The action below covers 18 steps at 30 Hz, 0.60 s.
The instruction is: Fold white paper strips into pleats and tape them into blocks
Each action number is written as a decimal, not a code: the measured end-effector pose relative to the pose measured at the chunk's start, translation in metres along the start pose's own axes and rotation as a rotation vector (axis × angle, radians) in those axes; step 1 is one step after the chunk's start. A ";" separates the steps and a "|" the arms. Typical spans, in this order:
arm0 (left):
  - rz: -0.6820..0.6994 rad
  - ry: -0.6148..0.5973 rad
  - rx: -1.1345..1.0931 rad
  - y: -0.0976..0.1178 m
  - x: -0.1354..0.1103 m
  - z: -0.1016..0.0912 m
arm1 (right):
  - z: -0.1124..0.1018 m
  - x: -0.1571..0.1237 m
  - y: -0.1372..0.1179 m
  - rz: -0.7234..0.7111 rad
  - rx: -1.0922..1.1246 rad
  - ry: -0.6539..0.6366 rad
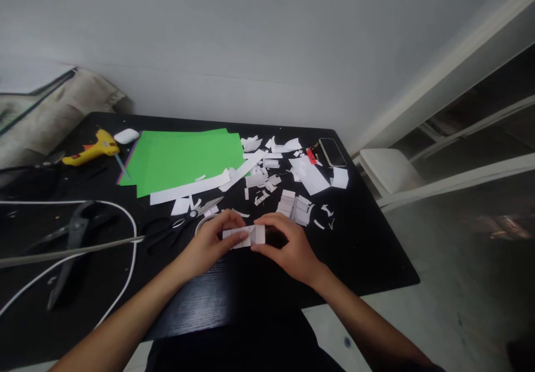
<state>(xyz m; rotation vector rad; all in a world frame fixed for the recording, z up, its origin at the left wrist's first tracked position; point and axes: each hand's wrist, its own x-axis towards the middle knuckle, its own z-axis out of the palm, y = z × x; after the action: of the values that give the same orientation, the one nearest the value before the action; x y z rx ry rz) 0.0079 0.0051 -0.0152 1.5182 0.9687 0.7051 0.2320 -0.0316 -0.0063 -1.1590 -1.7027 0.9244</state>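
Note:
Both my hands hold one small folded strip of white paper [258, 235] above the table's near part. My left hand [215, 235] pinches its left portion, thumb in front and fingers behind. At the right end, my right hand [290, 244] grips the strip between thumb and fingers. Creases divide the paper into sections, and part of it is hidden by my left thumb. Just beyond my right hand lie several folded white paper pieces [301, 209]. A pair of scissors [184, 223] with black handles rests left of my left hand, blades partly over paper scraps.
Green sheets [188, 155] lie at the back, with a long white paper strip [190, 188] along their front edge. Many scraps [261, 180] spread to the right, near a phone [332, 152]. Leftward are a yellow glue gun [94, 148], larger shears [75, 238] and a white cable [132, 260].

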 end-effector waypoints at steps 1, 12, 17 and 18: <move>0.005 -0.009 -0.006 0.001 0.000 0.000 | 0.000 -0.001 0.000 0.054 0.059 0.009; 0.270 -0.058 0.129 -0.001 -0.004 -0.002 | 0.009 -0.005 0.005 0.354 0.554 0.061; 0.393 -0.124 0.313 0.006 -0.008 -0.009 | 0.010 -0.005 0.007 0.317 0.511 0.055; 0.396 -0.142 0.332 0.007 -0.009 -0.011 | 0.010 -0.005 0.008 0.309 0.504 0.048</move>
<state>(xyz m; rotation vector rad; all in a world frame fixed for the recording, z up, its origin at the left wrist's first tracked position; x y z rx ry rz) -0.0042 0.0022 -0.0056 2.0580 0.7057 0.7236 0.2261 -0.0350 -0.0179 -1.0971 -1.1671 1.4058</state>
